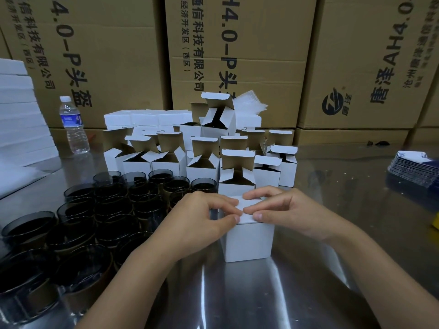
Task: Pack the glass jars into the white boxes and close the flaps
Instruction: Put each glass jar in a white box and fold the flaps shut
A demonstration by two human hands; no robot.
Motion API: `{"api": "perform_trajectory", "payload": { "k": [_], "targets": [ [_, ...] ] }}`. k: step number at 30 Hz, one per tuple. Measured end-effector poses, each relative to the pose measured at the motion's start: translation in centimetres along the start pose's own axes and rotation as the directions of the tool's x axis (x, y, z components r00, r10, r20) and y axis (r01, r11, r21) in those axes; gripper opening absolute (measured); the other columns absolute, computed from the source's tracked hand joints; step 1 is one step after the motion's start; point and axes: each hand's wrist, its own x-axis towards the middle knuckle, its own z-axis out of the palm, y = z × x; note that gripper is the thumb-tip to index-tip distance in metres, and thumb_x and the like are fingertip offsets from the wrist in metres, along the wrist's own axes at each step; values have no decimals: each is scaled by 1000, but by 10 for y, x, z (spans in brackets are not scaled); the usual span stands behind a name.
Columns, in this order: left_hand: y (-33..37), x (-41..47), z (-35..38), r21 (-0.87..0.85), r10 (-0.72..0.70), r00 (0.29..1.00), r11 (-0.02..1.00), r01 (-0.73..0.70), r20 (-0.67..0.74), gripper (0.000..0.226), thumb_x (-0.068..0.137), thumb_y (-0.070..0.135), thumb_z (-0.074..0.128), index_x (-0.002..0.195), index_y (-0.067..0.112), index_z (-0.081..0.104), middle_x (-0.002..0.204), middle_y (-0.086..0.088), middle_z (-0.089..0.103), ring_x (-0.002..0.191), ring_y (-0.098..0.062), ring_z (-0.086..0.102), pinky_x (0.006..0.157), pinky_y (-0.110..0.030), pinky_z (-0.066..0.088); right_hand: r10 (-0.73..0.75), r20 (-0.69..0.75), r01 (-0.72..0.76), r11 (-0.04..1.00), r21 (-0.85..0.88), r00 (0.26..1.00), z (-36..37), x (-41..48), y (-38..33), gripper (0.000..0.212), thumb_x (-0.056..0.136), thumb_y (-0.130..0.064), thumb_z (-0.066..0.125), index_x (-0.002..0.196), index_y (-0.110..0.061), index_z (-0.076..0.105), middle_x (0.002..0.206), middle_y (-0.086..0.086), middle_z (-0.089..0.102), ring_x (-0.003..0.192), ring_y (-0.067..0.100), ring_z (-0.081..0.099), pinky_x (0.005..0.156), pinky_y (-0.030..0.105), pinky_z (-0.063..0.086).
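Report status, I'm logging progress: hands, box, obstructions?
Left hand, right hand both pinching top flap of white box. Box upright on steel table, flap down. Glass jars left, open boxes behind; none in the way.

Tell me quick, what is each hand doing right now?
Left hand: grips the top flap of the small white cardboard box.
Right hand: grips the same flap from the other side.

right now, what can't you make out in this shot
Head view only.
Inside of the white box: its closed lid, the left hand and the right hand cover it, so a jar inside cannot be confirmed.
Label on the water bottle: too small to read.
The card stack: cut off by the right edge.
Nearest glass jars: cut off at the lower-left edge.
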Motion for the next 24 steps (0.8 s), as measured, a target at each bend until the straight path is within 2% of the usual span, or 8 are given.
{"api": "perform_trajectory", "payload": {
  "k": [7, 10, 12, 13, 15, 17, 20, 24],
  "targets": [
    [-1, 1, 2, 20, 15, 1000, 1000, -14, -14, 17, 83, 34, 70, 79, 50, 72, 105, 38, 61, 109, 19, 47, 87, -7, 34, -49, -43, 43, 992, -118, 998, 3, -1, 1, 31, 57, -54, 74, 85, -40, 77, 114, -26, 60, 112, -7, 53, 100, 23, 38],
    [-3, 1, 4, -14, 7, 999, 1000, -7, -34, 16, 83, 31, 70, 80, 47, 73, 104, 38, 62, 108, 18, 49, 92, -12, 36, -84, -43, 74, 975, -208, 996, 5, 0, 4, 29, 59, -47, 81, 87, -42, 74, 113, -30, 59, 113, -7, 52, 102, 28, 39],
    [-2, 1, 9, -25, 0, 998, 1000, -1, -56, 14, 85, 35, 67, 91, 46, 72, 109, 37, 60, 115, 13, 48, 100, -18, 36, -87, -37, 77, 973, -219, 996, 2, 1, 5, 27, 61, -44, 83, 86, -43, 73, 113, -30, 58, 113, -4, 53, 101, 30, 41],
    [-1, 1, 13, -10, 4, 997, 1000, -5, -72, 19, 87, 39, 64, 104, 46, 68, 117, 36, 56, 120, 11, 45, 104, -21, 34, -75, -38, 65, 973, -220, 996, -1, 0, 5, 26, 60, -45, 82, 85, -43, 72, 113, -30, 58, 112, -2, 54, 101, 30, 42],
    [1, -1, 24, 25, 17, 995, 1000, -15, -101, 43, 89, 50, 56, 131, 47, 49, 129, 37, 41, 126, 11, 31, 107, -21, 27, -35, -60, 21, 975, -220, 998, -13, -1, 8, 26, 59, -43, 83, 83, -41, 73, 112, -30, 59, 111, 0, 55, 100, 31, 44],
    [3, -4, 32, 19, 5, 995, 1000, -3, -98, 56, 89, 56, 50, 141, 48, 30, 128, 38, 28, 123, 15, 19, 104, -20, 22, 22, -120, -45, 981, -188, 993, -30, -5, 13, 25, 59, -33, 85, 81, -36, 74, 111, -27, 61, 110, 4, 58, 98, 35, 47],
    [1, -6, 40, 16, -15, 998, 1000, 16, -65, 60, 90, 56, 47, 144, 46, 22, 137, 31, 26, 129, 10, 17, 109, -23, 20, 92, -223, -127, 980, -151, 971, -58, -12, 25, 23, 64, -13, 85, 78, -27, 75, 112, -21, 64, 108, 8, 61, 94, 27, 46],
    [-1, -5, 44, 57, -15, 998, 998, 19, -62, 61, 91, 53, 49, 145, 42, 22, 147, 22, 28, 139, 0, 18, 112, -23, 18, 164, -289, -223, 957, -184, 943, -85, -16, 37, 21, 71, -9, 80, 85, -22, 71, 120, -16, 61, 105, -2, 58, 88, 18, 45]
  ]
}}
